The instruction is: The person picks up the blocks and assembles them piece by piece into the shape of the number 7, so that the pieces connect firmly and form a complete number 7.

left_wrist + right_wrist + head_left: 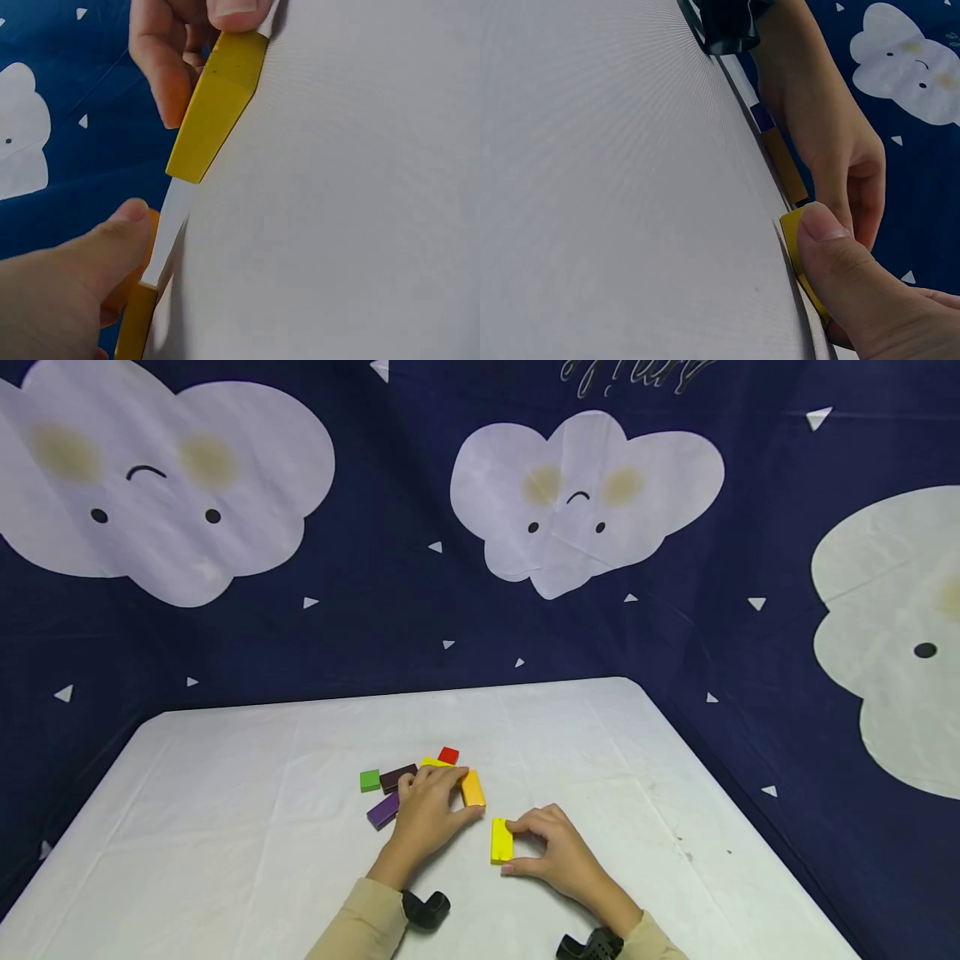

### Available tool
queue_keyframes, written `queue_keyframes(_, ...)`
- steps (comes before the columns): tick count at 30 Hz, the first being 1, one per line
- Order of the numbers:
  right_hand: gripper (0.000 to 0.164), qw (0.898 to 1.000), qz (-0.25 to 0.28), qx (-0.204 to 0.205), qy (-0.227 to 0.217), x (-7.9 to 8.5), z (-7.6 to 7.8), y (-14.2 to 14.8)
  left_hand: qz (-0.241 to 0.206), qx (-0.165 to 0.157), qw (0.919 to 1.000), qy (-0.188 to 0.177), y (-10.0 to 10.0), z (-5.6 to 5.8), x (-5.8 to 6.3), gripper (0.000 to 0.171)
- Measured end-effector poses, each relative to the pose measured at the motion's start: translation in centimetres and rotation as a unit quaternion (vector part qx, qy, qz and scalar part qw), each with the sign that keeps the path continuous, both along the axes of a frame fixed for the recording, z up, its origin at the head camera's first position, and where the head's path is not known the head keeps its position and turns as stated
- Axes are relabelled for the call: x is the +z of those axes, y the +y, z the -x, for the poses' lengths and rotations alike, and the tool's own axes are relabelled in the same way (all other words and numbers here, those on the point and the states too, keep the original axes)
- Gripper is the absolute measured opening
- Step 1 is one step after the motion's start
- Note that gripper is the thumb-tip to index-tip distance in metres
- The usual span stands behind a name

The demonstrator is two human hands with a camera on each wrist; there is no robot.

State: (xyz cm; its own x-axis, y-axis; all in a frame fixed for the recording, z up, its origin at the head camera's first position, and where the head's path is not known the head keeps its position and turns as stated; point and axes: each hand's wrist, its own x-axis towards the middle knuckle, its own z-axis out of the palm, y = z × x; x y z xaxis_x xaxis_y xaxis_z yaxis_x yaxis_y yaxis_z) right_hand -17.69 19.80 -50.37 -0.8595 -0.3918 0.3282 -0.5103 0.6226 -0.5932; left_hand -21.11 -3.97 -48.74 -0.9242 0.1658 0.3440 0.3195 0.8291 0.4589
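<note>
Toward the middle of the table, my left hand (429,808) pinches an orange-yellow block (473,788) end to end, index finger at its far end and thumb at its near end. Closer in and to the right, my right hand (558,852) holds a bright yellow block (502,841) the same way, and in the left wrist view this yellow block (214,105) appears with fingers at its upper end. A gap of white cloth separates the two blocks. Left of and behind my left hand lie a purple block (383,811), a dark brown block (398,778) and another yellow block (437,762), partly hidden.
A small green block (370,781) sits at the left of the group, a small red block (448,755) at its back. White cloth covers the table (225,827). Behind it hangs a dark blue cloth (390,643) with clouds. Black devices (426,911) are strapped to both wrists.
</note>
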Motion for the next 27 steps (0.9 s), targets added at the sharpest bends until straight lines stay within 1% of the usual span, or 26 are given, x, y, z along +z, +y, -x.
queue_keyframes(2, 0.054, 1.0, -0.001, 0.0, 0.001, -0.1, 0.0, 0.0, 0.002, -0.01, 0.9999, -0.007, 0.3, 0.1, 0.2, 0.067)
queue_keyframes(5, 0.054, 1.0, -0.002, 0.001, 0.003, -0.1, 0.0, 0.1, -0.002, -0.024, 0.9993, -0.029, 0.8, 0.3, 0.5, 0.067)
queue_keyframes(9, 0.055, 1.0, -0.002, 0.002, 0.006, -0.2, 0.0, 0.1, -0.018, -0.033, 0.998, -0.051, 1.3, 0.6, 0.8, 0.067)
queue_keyframes(13, 0.053, 1.0, 0.005, 0.005, 0.01, -0.2, 0.0, 0.0, -0.021, -0.04, 0.9976, -0.052, 1.6, 0.9, 0.9, 0.066)
queue_keyframes(16, 0.053, 1.0, 0.005, 0.009, 0.014, -0.3, 0.0, -0.2, -0.013, -0.047, 0.9977, -0.047, 1.7, 1.2, 0.8, 0.066)
queue_keyframes(22, 0.051, 0.999, 0.001, 0.007, 0.031, -0.6, 0.1, -0.1, -0.006, -0.074, 0.9957, -0.054, 1.7, 1.7, 0.7, 0.065)
queue_keyframes(27, 0.05, 0.999, -0.003, 0.01, 0.046, -0.6, 0.2, -0.1, 0.021, -0.094, 0.9936, -0.06, 1.8, 2.0, 0.5, 0.064)
